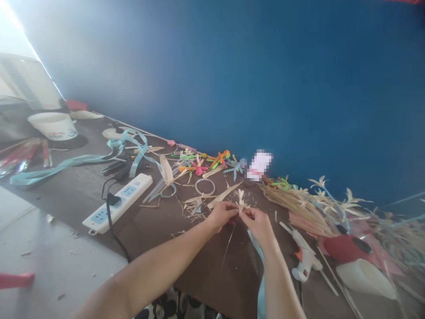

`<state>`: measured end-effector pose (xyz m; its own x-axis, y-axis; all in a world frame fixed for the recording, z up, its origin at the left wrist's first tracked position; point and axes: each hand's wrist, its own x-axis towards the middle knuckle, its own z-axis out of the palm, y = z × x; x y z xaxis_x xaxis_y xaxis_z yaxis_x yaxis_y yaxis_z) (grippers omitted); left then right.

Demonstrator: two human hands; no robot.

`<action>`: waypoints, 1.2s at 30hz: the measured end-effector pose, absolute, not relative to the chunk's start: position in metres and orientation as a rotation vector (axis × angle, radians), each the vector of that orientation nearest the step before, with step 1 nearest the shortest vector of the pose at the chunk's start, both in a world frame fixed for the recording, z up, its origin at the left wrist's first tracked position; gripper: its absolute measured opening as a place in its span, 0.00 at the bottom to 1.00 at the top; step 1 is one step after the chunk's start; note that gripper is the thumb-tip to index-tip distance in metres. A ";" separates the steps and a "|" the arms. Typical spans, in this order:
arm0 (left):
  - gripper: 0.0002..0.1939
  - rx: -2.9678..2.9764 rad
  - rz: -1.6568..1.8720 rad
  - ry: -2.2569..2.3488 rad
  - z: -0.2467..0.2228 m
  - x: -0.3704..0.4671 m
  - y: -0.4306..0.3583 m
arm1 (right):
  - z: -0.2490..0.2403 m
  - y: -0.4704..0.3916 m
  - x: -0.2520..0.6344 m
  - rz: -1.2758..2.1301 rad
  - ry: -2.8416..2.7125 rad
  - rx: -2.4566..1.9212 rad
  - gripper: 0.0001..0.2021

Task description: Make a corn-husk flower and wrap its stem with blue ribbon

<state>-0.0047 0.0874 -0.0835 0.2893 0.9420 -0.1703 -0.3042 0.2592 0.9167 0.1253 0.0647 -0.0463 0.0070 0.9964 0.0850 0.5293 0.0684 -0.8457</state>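
Over the brown table [206, 274], both hands meet at a small pale flower [241, 199] that points upward. My left hand [224, 215] pinches its base from the left. From the right, my right hand [257, 221] pinches the same base with thumb and fingers. A thin stem or wire hangs below the fingers. Light blue ribbon [261, 292] runs down beside the right wrist. Dry husk pieces [224, 196] and small scraps lie just beyond the left hand.
A white power strip [119, 204] with a black plug lies left. On the right are a glue gun [306, 254], dried stalks [299, 208] and a white cup [365, 279]. Colourful pipe-cleaner flowers [199, 166] lie by the blue wall [232, 79]. A white bucket [55, 126] stands far left.
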 end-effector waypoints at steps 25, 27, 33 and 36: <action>0.10 0.860 0.964 0.741 -0.080 -0.010 0.088 | -0.051 0.054 0.110 0.128 -1.835 -1.745 0.08; 0.11 0.827 0.961 0.705 -0.078 -0.011 0.087 | -0.051 0.053 0.110 0.085 -1.863 -1.698 0.08; 0.13 0.691 0.948 0.574 -0.076 -0.011 0.085 | -0.052 0.052 0.108 -0.036 -1.901 -1.627 0.07; 0.13 0.640 0.946 0.538 -0.077 -0.011 0.085 | -0.051 0.051 0.106 -0.086 -1.912 -1.611 0.06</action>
<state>-0.0109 0.0848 -0.0770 0.4820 0.8647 -0.1413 -0.5635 0.4294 0.7057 0.1064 0.0508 -0.0515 -0.0547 0.8664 0.4964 0.9073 0.2507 -0.3377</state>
